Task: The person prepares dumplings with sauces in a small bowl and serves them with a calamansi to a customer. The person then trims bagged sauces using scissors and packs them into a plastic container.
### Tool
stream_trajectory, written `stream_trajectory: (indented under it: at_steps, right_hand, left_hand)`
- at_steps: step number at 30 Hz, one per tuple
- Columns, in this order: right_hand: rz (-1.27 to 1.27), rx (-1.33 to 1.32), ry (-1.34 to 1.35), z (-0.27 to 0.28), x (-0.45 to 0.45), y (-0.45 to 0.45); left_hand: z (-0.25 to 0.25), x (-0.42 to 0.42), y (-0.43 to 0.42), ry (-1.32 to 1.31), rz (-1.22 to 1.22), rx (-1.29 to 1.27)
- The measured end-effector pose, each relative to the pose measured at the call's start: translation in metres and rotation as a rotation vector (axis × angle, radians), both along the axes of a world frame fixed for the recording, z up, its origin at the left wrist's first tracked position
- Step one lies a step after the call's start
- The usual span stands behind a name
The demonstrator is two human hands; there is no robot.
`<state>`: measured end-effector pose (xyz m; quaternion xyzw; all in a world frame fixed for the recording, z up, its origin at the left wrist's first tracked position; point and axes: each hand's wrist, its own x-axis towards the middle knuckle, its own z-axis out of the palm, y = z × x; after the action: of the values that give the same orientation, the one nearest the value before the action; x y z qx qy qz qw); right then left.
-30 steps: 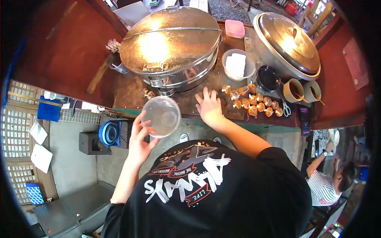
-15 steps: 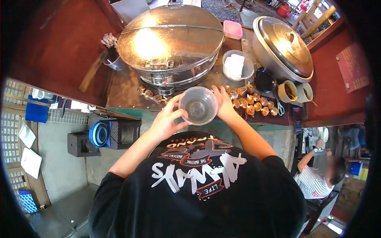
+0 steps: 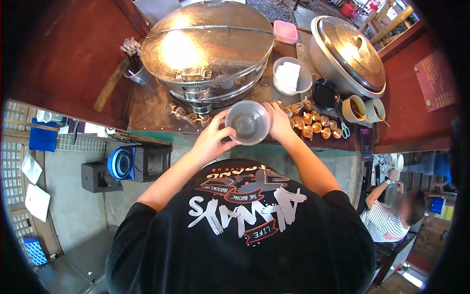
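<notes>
A clear round plastic tub (image 3: 247, 123), seen from above with nothing visible inside, is held over the counter's front edge. My left hand (image 3: 213, 139) grips its left side, thumb over the near rim. Against the right side of the tub rests my right hand (image 3: 281, 123), its fingers curved along the wall and partly hidden behind it. Small tied bags of brown sauce (image 3: 313, 124) lie just right of that hand. More sauce bags (image 3: 188, 116) sit left of the tub, beneath a big metal steamer pot (image 3: 210, 49) with a shiny hinged lid.
Behind the tub stands a container with white paper (image 3: 288, 77). To the right are a black bowl (image 3: 326, 94), sauce cups (image 3: 353, 109), scissors (image 3: 345, 130) and a large lidded pot (image 3: 350, 56). A blue fan (image 3: 120, 162) is at lower left. A person in stripes (image 3: 387, 223) sits at right.
The view has shifted slightly. The tub has moved a little right and up in the picture, with both hands staying at its sides. The seated person's hands have shifted.
</notes>
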<state>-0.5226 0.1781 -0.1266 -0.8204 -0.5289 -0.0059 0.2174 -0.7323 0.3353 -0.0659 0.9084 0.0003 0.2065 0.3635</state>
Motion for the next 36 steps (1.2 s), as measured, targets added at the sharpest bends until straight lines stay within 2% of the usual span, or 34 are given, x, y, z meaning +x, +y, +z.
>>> stream_trajectory:
  at_steps: [2,4,10,13,20,23,26,29,32,34,36]
  right_hand:
    - [0.041,-0.013,-0.038,-0.007,0.008,0.0]
    - [0.103,0.009,-0.142,0.011,0.007,-0.002]
    - [0.096,0.044,-0.102,0.027,0.009,0.003]
    - [0.036,0.094,0.01,0.044,0.01,-0.001]
    - [0.107,-0.145,0.022,0.031,0.006,0.02]
    - [0.087,-0.362,0.017,0.03,0.0,0.031]
    - [0.093,-0.349,-0.005,0.019,0.004,0.036]
    - [0.13,-0.29,-0.002,0.013,0.017,0.035]
    - [0.117,0.003,0.201,0.048,0.019,0.015]
    - [0.047,0.073,0.296,0.064,0.027,0.003]
    - [-0.009,0.29,0.301,0.095,0.021,-0.01]
  left_hand:
    - [-0.003,0.004,0.0,0.002,0.004,0.012]
    - [-0.006,0.005,-0.001,0.014,0.014,0.01]
    - [0.0,0.006,0.0,0.087,0.017,0.029]
    - [0.005,-0.005,0.005,0.01,-0.035,0.058]
    - [0.017,-0.029,0.0,-0.001,0.01,-0.03]
    - [0.007,-0.034,0.001,0.012,0.05,-0.098]
    - [0.01,-0.034,0.0,0.018,0.069,-0.043]
    - [0.005,-0.027,-0.001,0.02,0.075,-0.017]
    - [-0.004,-0.013,-0.001,0.0,0.062,0.011]
    - [-0.004,-0.001,-0.005,0.047,0.072,-0.05]
    - [-0.007,0.012,-0.008,0.084,0.057,-0.079]
